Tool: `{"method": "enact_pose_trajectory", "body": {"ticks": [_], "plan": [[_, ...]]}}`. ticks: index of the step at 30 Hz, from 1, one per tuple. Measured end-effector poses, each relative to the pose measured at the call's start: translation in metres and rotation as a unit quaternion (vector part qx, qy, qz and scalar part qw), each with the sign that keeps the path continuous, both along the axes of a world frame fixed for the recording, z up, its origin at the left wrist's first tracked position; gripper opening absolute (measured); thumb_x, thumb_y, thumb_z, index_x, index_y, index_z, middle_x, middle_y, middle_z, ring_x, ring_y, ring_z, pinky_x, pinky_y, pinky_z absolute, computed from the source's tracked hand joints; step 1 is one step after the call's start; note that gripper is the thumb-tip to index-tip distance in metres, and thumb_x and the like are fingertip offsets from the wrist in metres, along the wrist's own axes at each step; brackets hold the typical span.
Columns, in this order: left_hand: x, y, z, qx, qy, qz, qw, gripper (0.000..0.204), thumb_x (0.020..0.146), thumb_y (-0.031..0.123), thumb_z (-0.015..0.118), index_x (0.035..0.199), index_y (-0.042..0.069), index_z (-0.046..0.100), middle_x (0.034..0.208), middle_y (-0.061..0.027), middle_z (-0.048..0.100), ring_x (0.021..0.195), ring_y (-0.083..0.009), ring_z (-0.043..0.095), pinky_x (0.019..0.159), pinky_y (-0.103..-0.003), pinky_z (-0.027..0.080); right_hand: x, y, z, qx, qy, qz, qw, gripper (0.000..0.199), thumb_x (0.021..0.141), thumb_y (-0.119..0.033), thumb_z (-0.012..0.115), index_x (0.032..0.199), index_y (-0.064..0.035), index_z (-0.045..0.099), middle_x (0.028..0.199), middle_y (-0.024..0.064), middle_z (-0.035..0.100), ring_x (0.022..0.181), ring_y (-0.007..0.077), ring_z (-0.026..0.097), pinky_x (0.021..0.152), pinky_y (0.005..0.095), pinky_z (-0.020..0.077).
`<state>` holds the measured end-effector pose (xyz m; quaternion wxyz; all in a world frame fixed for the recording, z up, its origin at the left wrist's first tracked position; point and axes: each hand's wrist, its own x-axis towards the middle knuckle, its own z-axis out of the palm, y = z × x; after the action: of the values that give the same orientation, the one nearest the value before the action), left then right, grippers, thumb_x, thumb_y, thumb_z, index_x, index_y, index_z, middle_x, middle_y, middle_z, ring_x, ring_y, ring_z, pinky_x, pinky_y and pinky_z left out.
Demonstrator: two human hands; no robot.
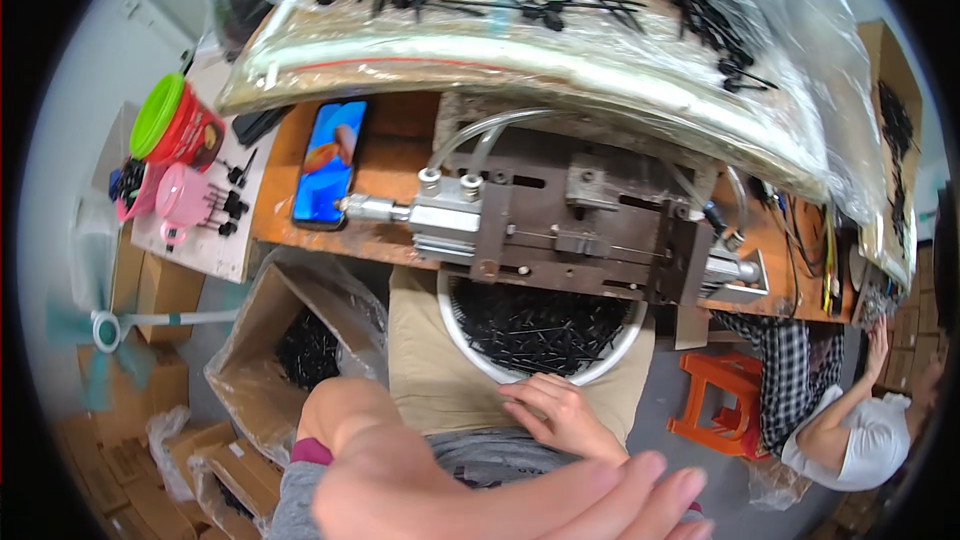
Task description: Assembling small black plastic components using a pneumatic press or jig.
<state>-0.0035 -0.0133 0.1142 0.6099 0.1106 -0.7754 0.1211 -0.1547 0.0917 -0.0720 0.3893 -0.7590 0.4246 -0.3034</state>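
Note:
My left hand [640, 495] is raised close to the camera, blurred, fingers stretched toward the right and holding nothing; its forearm crosses the lower edge from the left. My right hand [560, 415] rests with loosely spread fingers on the beige cloth [430, 360] over my lap, touching the near rim of a white basin [458, 340] full of small black plastic parts. Above the basin, a metal pneumatic jig [560, 230] with clear hoses is mounted on the orange bench edge [390, 155].
A lit phone [330, 165] lies left of the jig. A large clear bag of black ties [520, 30] covers the bench's far side. A red tub [185, 125], pink cup [185, 195], lined carton [300, 340], fan [105, 330], orange stool [725, 400] and another person [850, 430] surround me.

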Motion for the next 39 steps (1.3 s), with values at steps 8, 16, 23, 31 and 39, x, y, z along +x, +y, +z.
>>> {"method": "enact_pose_trajectory", "body": {"ticks": [8,16,23,31,39], "plan": [[0.058,0.027,0.006,0.165,-0.113,-0.162,0.966,0.012,0.089,0.026,0.067,0.099,0.019,0.071,0.099,-0.0004,0.071,0.097,-0.0163,0.061,0.09,-0.028,0.044,0.005,-0.008,0.016,0.083,-0.136,-0.098,0.982,0.014,0.086,-0.004,0.068,0.099,-0.001,0.071,0.086,0.0106,0.07,0.076,0.0207,0.067,0.069,0.0307,0.0525],[0.012,0.024,-0.033,0.233,0.13,-0.265,0.926,0.02,0.093,0.02,0.064,0.111,0.028,0.063,0.106,0.0034,0.064,0.097,-0.0151,0.058,0.097,-0.038,0.036,-0.002,-0.011,0.03,0.049,-0.125,-0.092,0.987,0.012,0.082,-0.001,0.07,0.094,0.0007,0.071,0.084,0.0108,0.07,0.074,0.0226,0.066,0.068,0.0311,0.0517],[0.007,-0.006,-0.03,-0.03,0.085,-0.014,0.996,0.031,0.094,0.021,0.064,0.121,0.032,0.056,0.132,0.0177,0.049,0.092,-0.0151,0.059,0.101,-0.044,0.033,0.003,-0.006,0.021,0.058,-0.102,-0.088,0.989,0.01,0.082,-0.002,0.07,0.093,-0.0003,0.07,0.081,0.0104,0.068,0.072,0.0233,0.065,0.067,0.0324,0.0512],[0.021,0.015,-0.04,0.129,0.152,-0.265,0.943,0.024,0.091,0.018,0.069,0.109,0.027,0.057,0.109,0.0135,0.054,0.095,-0.0077,0.058,0.099,-0.039,0.031,0.006,-0.008,0.025,0.037,-0.09,-0.049,0.994,0.016,0.08,0.001,0.069,0.096,0.0004,0.071,0.085,0.0104,0.071,0.074,0.0234,0.066,0.067,0.0326,0.052],[0.019,0.024,-0.029,0.288,0.221,-0.377,0.852,0.02,0.089,0.013,0.07,0.097,0.023,0.055,0.095,0.0111,0.053,0.09,-0.0043,0.058,0.095,-0.035,0.03,0.005,-0.009,0.023,0.025,-0.08,-0.076,0.994,0.01,0.082,-0.002,0.069,0.093,-0.0009,0.07,0.079,0.0105,0.067,0.072,0.0242,0.065,0.068,0.0332,0.0515]]}}
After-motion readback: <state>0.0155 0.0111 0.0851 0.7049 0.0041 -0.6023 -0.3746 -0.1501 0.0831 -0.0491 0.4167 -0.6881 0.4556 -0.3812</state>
